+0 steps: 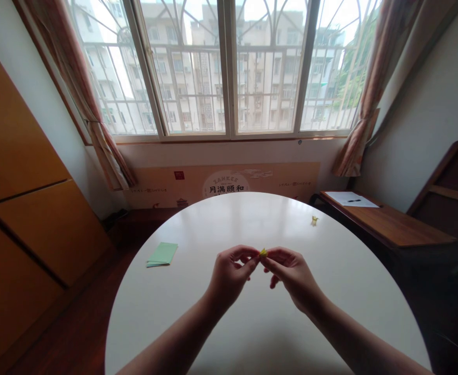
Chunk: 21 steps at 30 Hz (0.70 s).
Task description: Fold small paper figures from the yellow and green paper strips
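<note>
Over the middle of a round white table (198,323), my left hand (231,273) and my right hand (291,273) meet fingertip to fingertip. Both pinch a tiny yellow folded paper piece (263,252), most of which is hidden by the fingers. A second small yellow folded piece (314,221) lies on the table farther back on the right. A small stack of green paper sheets (162,254) rests near the table's left edge.
A wooden side table (393,224) stands to the right with a white sheet and a dark pen (352,199) on it. Orange cabinets (22,208) line the left wall. A large window (229,67) with curtains fills the back.
</note>
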Each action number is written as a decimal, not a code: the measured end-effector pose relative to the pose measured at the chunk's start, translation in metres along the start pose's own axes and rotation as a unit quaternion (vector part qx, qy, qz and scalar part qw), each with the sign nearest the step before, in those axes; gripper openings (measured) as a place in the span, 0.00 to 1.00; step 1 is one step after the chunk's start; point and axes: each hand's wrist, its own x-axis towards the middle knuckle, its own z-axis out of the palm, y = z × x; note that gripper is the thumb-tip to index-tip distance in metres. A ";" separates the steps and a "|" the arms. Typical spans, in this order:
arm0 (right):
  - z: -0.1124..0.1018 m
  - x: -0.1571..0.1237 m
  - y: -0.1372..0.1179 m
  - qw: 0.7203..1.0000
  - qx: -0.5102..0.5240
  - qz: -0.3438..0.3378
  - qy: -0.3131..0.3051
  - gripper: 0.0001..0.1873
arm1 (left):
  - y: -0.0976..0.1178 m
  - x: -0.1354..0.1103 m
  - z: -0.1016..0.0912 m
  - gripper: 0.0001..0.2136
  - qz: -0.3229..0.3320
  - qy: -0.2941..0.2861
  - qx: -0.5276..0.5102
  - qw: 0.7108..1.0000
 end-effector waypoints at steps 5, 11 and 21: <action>0.002 -0.001 0.000 0.999 0.035 0.004 0.016 0.18 | 0.002 -0.002 -0.001 0.07 0.013 -0.002 -0.004 1.000; 0.003 -0.003 0.000 0.999 0.039 0.002 0.007 0.14 | 0.002 -0.002 -0.002 0.05 0.085 -0.003 0.016 0.996; 0.003 -0.007 -0.006 0.998 0.062 0.013 -0.027 0.15 | 0.003 -0.002 -0.005 0.03 0.163 0.036 0.106 0.980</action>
